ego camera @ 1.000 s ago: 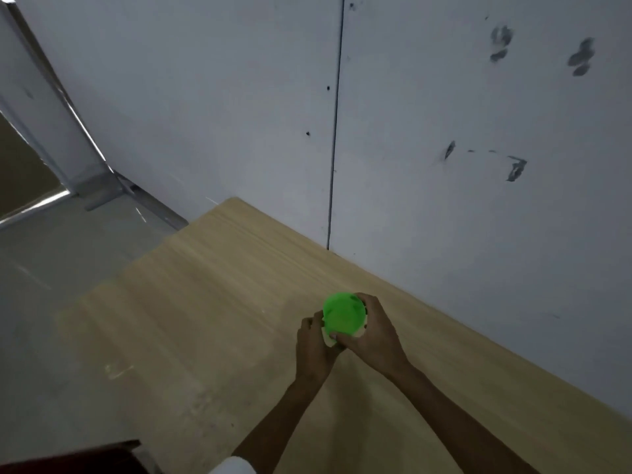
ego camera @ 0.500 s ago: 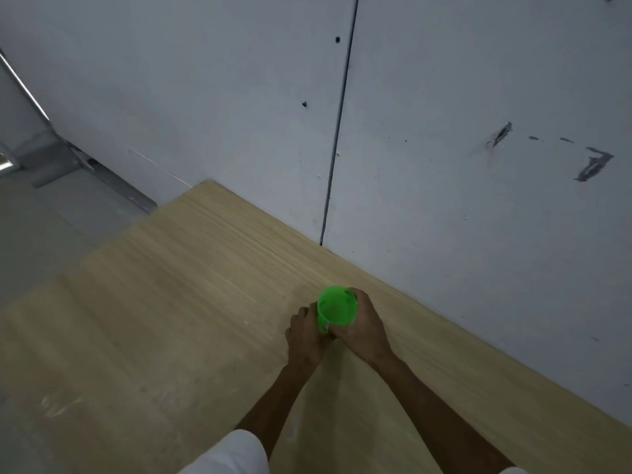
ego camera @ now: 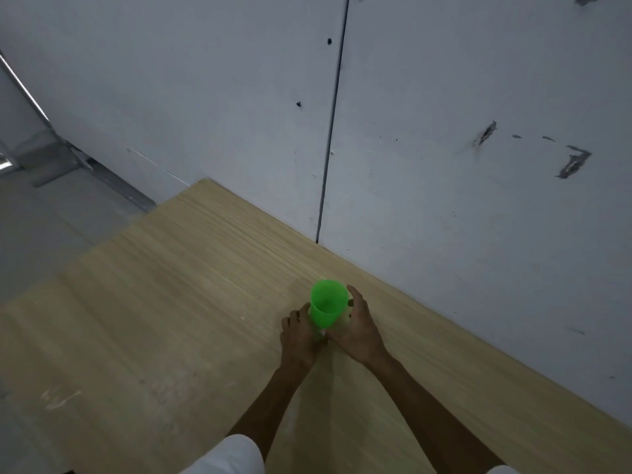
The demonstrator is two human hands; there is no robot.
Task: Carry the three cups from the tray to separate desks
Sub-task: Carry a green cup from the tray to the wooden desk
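Head view: Your two hands meet at a green cup (ego camera: 327, 303) standing upright on the wooden worktop (ego camera: 164, 319), near the edge that runs along the grey wall (ego camera: 444, 131). The cup's open mouth faces up and its base rests on the worktop surface.

Your left hand (ego camera: 300, 338) sits at the cup's lower left side, fingers curled in toward the base. Whether it presses the cup or only lies beside it cannot be told.

Your right hand (ego camera: 359, 328) is cupped around the right side, thumb low near the base and fingers arched at the rim's far side. A small gap shows between the upper fingers and the cup wall, so a firm grip cannot be confirmed.

A vertical seam (ego camera: 331, 131) in the wall panels runs down to the worktop edge beyond the cup. White sleeves (ego camera: 232, 456) show at the bottom of the frame.
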